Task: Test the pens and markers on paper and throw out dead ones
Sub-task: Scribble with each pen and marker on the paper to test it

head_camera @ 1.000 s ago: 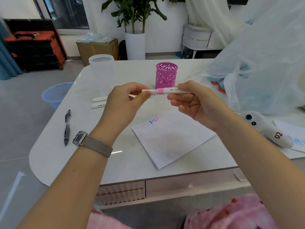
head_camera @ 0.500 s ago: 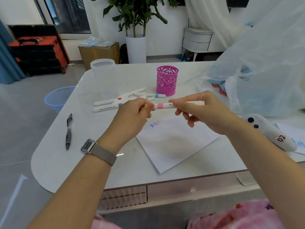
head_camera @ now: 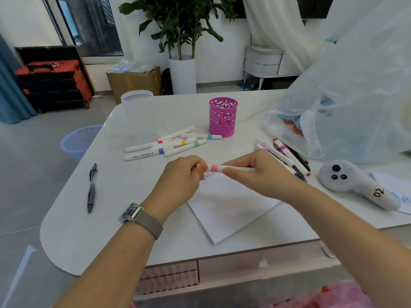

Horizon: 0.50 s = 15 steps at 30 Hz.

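Note:
Both my hands hold one white marker with a pink band (head_camera: 215, 168) level above the white paper (head_camera: 231, 210). My left hand (head_camera: 181, 176) pinches its capped left end. My right hand (head_camera: 255, 172) grips the barrel on the right. Coloured scribbles (head_camera: 208, 175) show on the paper's far corner, just under the marker. Several white markers with coloured bands (head_camera: 169, 145) lie in a loose pile behind my hands. Another bunch of pens and markers (head_camera: 284, 156) lies to the right, partly hidden by my right hand.
A pink lattice pen cup (head_camera: 223, 117) stands behind the piles, a clear plastic cup (head_camera: 138, 103) to its left. A black pen (head_camera: 91, 187) lies at the table's left. A blue waste basket (head_camera: 77, 141) sits on the floor. A plush toy (head_camera: 355, 185) and plastic bag (head_camera: 355, 103) fill the right.
Both hands have come down with the marker from in front of the pen cup to just above the paper. The view has tilted down, bringing the two marker piles into sight.

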{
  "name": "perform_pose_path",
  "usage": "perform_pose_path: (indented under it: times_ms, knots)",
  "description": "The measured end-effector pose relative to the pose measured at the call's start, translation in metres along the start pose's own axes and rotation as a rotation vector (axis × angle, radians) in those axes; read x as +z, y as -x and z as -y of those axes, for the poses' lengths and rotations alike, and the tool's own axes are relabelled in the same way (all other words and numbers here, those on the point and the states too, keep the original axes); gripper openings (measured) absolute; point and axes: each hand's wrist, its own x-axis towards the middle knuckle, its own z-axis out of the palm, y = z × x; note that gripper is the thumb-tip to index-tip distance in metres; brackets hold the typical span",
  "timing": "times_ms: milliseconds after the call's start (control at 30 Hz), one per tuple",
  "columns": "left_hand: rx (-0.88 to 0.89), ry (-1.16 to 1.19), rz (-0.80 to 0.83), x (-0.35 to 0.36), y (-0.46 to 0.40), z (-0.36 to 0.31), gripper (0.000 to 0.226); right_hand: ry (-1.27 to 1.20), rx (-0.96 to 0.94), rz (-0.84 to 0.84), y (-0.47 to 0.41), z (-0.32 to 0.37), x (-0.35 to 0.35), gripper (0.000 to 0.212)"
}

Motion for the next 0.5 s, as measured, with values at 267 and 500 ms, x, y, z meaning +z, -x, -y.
perform_pose_path:
  times_ms: [267, 500]
  knots:
    - [0.023, -0.155, 0.076, 0.007, 0.006, 0.014, 0.02, 0.003, -0.011, 0.051, 0.003, -0.015, 0.014, 0.023]
    - [0.115, 0.084, -0.1, 0.005, -0.014, 0.001, 0.018, -0.019, -0.036, -0.117, -0.013, -0.015, -0.005, 0.01]
